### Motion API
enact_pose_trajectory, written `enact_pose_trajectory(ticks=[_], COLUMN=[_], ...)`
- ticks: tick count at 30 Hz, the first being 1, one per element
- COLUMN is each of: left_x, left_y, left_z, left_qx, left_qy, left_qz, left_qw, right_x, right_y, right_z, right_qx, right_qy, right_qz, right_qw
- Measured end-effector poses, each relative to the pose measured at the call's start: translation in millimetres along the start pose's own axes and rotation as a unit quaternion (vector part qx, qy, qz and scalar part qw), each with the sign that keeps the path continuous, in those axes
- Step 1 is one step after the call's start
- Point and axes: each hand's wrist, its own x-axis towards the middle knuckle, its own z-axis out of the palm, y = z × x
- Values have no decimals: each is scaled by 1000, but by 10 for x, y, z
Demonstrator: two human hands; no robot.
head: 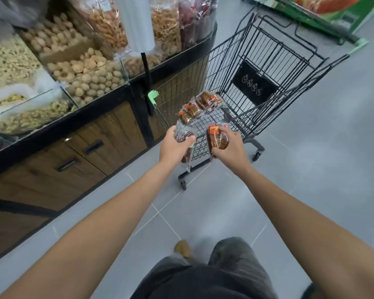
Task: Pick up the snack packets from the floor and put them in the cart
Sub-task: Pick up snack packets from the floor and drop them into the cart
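A black wire shopping cart [274, 61] stands on the grey tiled floor ahead of me. Several clear snack packets [200, 104] with brown contents and orange labels lie in its near end. My left hand [174, 145] grips a clear packet [181, 134] of dark snack, part of it hanging below the hand. My right hand [229, 145] holds a brown packet with an orange label [217, 137]. Both hands are at the cart's near edge, just below the packets inside it.
A display counter [69, 134] with wooden doors and clear bins of nuts and snacks runs along the left, close to the cart. A green display stand [333, 16] sits at the far right. Grey floor tiles [311, 169] stretch to the right.
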Motion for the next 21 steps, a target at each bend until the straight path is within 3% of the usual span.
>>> enact_pose_trajectory(ticks=[9, 21], left_x=[994, 1920], left_y=[551, 1207], left_z=[977, 2171], left_qx=[-6, -27], left_qy=[6, 99], left_qz=[-24, -103], left_qw=[1000, 989], right_x=[1241, 2937], right_y=[478, 1026], right_z=[-701, -1392], right_qx=[16, -18], right_qy=[-9, -122], right_qz=[-2, -3], right_qw=[1000, 992])
